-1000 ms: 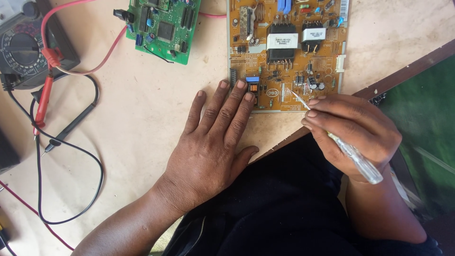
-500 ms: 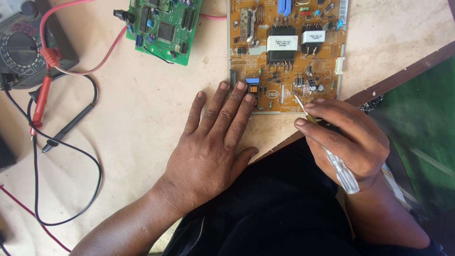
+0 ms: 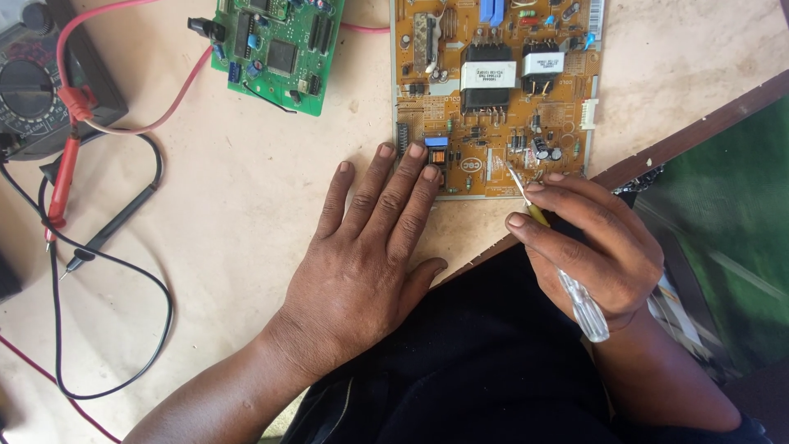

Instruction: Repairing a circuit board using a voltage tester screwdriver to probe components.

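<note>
Closest to the person, the right hand (image 3: pixel 596 247) holds a small screwdriver (image 3: pixel 559 259). The fingers are curled tight around it, and its clear handle sticks out under the palm. The thin metal tip points up and rests on the bottom edge of the orange circuit board (image 3: pixel 493 90).

The left hand (image 3: pixel 362 271) lies flat on the table (image 3: pixel 238 214). Its fingers are stretched out and a little apart, and it holds nothing. The tips of the longer fingers press on the bottom left corner of the orange board.

The orange board lies flat on the table, just past both hands. It has many little parts on it, like black blocks and blue bits.

Farther away, to the left, sits a green circuit board (image 3: pixel 279 45). A red probe (image 3: pixel 64 177) and a black probe (image 3: pixel 115 226) lie on the table with their wires. In the far left corner is a dark meter (image 3: pixel 37 90) with a round dial.
</note>
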